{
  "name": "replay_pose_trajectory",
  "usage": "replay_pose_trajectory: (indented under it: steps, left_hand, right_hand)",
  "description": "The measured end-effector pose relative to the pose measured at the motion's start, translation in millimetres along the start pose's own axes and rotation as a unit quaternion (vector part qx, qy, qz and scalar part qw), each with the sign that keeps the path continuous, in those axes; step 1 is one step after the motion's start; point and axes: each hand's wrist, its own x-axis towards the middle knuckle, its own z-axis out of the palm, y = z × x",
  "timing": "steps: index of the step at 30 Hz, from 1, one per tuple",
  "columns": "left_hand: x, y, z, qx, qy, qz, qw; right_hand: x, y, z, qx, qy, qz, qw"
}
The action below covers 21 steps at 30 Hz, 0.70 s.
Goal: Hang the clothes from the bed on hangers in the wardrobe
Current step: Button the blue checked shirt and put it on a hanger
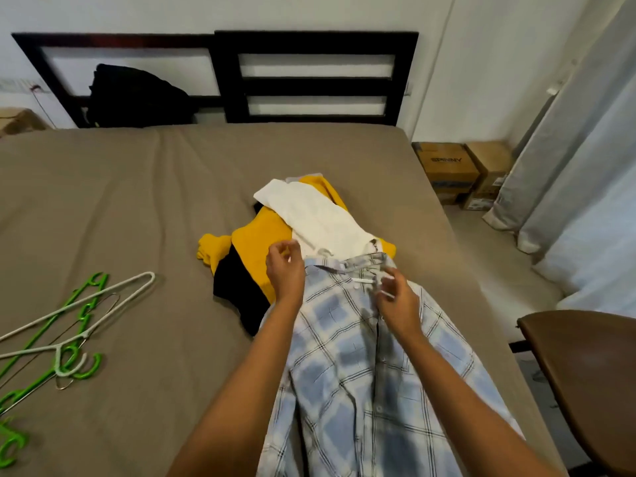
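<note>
We see the plaid shirt [361, 373] lying flat on the bed [137, 218], front side up. Its long axis runs from the near edge of the mattress away from us, with the collar at the far end and the hem toward our body.

Both forearms reach out over the shirt to that collar end. The left hand [285, 273] is at the shirt's left shoulder with its fingers curled. Blur keeps us from telling whether it holds cloth or nothing. The right hand [395, 304] is on the button placket just below the collar, and its curled fingers pinch the fabric there. A short white strip shows in the collar opening between the two hands, but we cannot tell what it is.

Just beyond the hands a pile of clothes touches the collar. A white garment [316, 218] lies on top of a yellow garment [254, 242]. A black garment [237, 290] spreads out beside and below the left hand.

Well to the left of the left hand, a loose tangle of green and white hangers [69, 339] lies on the sheet. To the right of the right arm, off the bed, stands a brown chair [585, 373].
</note>
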Motion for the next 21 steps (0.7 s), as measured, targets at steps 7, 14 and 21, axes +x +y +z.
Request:
replay_pose_trajectory:
  steps: [7, 14, 21]
  left_hand:
    - [-63, -77, 5, 0.133, -0.198, -0.056, 0.969]
    - [-51, -77, 45, 0.196, -0.181, -0.047, 0.963]
    - [-44, -77, 74, 0.296, -0.129, -0.005, 0.946]
  right_hand:
    - [-17, 27, 19, 0.014, 0.088, 0.107, 0.99]
    - [6, 22, 21, 0.079, 0.203, 0.232, 0.948]
    - [10, 29, 21, 0.142, 0.111, 0.221, 0.959]
